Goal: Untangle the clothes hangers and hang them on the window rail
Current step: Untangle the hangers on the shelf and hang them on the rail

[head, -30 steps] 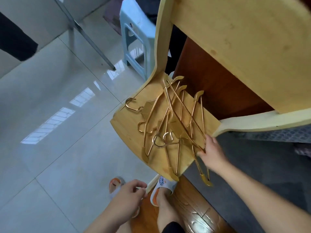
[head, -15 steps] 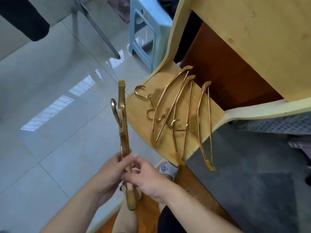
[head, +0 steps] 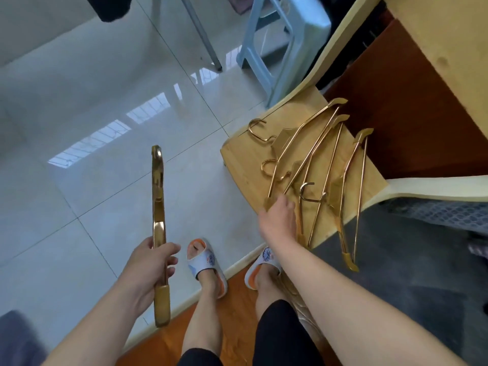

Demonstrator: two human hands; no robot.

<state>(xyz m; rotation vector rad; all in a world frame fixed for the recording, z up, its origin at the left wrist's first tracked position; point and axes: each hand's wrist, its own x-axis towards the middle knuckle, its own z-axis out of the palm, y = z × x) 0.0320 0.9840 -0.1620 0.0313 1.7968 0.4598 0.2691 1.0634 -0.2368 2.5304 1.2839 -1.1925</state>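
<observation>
On the left, my left hand [head: 148,268] was curled round the lower part of one gold hanger [head: 159,233], thumb across its front, so that it stood edge-on over the pale tiled floor [head: 79,194] with its hook at the far end. Between my arms, near me, my feet sat in slippers [head: 207,262] at the edge of the tiles. To the right, my right hand [head: 277,220] lay over the near ends of the hangers on the wooden chair seat [head: 243,165]; my fingers were hidden under the back of the hand, so I could not tell whether they had closed on anything. The remaining hangers [head: 317,165] lay fanned and crossing one another, hooks toward the left, the rightmost one jutting off the near edge. No window rail was in view. I judged that lifting one could drag its crossed neighbours along, and the overhanging one could tip onto the floor.
</observation>
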